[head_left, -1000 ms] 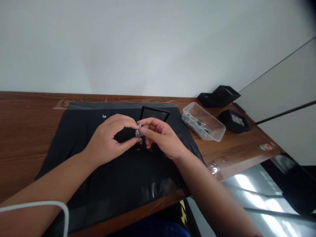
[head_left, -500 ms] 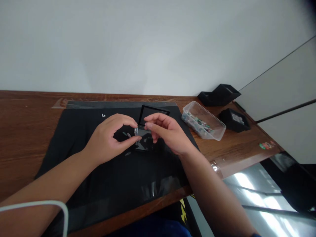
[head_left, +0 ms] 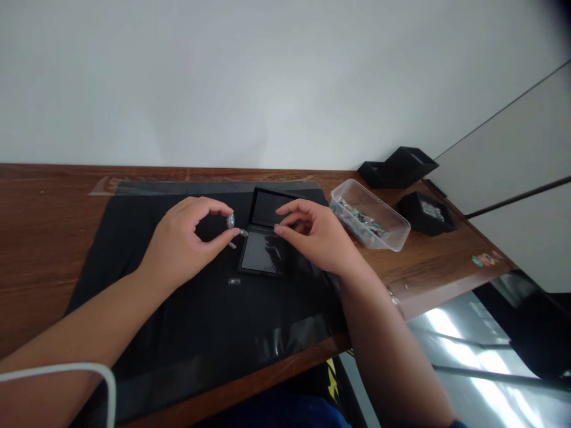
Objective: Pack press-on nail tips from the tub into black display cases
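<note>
My left hand (head_left: pixel 187 235) pinches a small, clear, glittery piece like a false nail (head_left: pixel 231 220) between index finger and thumb. A grey nail-shaped piece (head_left: pixel 243 233) shows at the thumb tip; I cannot tell whether it is worn or lying beyond. Under that thumb a small pinkish piece (head_left: pixel 232 245) is partly hidden. My right hand (head_left: pixel 316 235) hovers over the black hinged case (head_left: pixel 263 252), its thumb and index apart, with nothing visible between them. The case stands open, lid raised at the back. Nearer to me, another small clear nail-like piece (head_left: pixel 234 281) lies on the black mat (head_left: pixel 196 333).
A clear plastic tub (head_left: pixel 392 235) of small, colourful pieces stands right of the mat. Beyond it are a black box (head_left: pixel 426 214) with pale contents and a black stepped holder (head_left: pixel 399 166). A white cable (head_left: pixel 66 367) crosses in front of my left forearm.
My left hand has drawn back leftward, still holding the glittery piece. The right hand has moved slightly right, widening the space between the hands and uncovering more of the case.
</note>
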The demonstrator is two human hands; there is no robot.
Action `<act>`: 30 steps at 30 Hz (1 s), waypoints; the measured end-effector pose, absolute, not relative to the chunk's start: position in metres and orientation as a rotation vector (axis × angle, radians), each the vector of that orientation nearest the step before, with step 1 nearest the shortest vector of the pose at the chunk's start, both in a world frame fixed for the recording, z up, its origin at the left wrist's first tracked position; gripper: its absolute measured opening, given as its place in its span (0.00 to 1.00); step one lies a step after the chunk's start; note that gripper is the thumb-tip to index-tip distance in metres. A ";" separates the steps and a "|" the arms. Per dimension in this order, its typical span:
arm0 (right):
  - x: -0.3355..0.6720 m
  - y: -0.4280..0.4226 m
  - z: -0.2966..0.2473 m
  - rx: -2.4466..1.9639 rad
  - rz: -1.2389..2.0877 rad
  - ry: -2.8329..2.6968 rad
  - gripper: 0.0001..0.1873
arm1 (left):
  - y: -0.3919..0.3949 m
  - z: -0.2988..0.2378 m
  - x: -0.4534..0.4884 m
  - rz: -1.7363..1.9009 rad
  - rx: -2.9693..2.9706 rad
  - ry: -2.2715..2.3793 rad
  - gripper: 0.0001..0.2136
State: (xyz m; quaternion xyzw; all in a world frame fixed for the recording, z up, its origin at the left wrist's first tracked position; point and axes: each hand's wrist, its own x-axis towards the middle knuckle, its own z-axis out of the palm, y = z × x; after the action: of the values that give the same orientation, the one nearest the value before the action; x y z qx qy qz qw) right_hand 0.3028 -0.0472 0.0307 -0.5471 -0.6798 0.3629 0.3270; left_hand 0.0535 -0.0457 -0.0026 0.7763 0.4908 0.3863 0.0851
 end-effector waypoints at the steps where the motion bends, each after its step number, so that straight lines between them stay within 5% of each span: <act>1: 0.303 -0.048 0.030 -1.438 0.955 -1.797 0.14 | -0.046 -0.002 0.053 1.153 2.293 1.498 0.09; 21: 0.345 -0.039 0.051 -1.084 0.692 -1.418 0.12 | -0.039 -0.003 0.043 1.130 2.173 1.567 0.05; 30: 0.459 -0.031 0.066 -1.652 0.473 -1.456 0.14 | -0.027 -0.005 0.027 0.956 2.254 1.630 0.13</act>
State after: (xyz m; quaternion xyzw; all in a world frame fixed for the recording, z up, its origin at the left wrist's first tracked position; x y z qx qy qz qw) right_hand 0.4594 -0.0313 0.0656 -0.6623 -0.5835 0.1896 0.4301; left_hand 0.0265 -0.0275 -0.0051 0.7626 0.5514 0.3232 0.0998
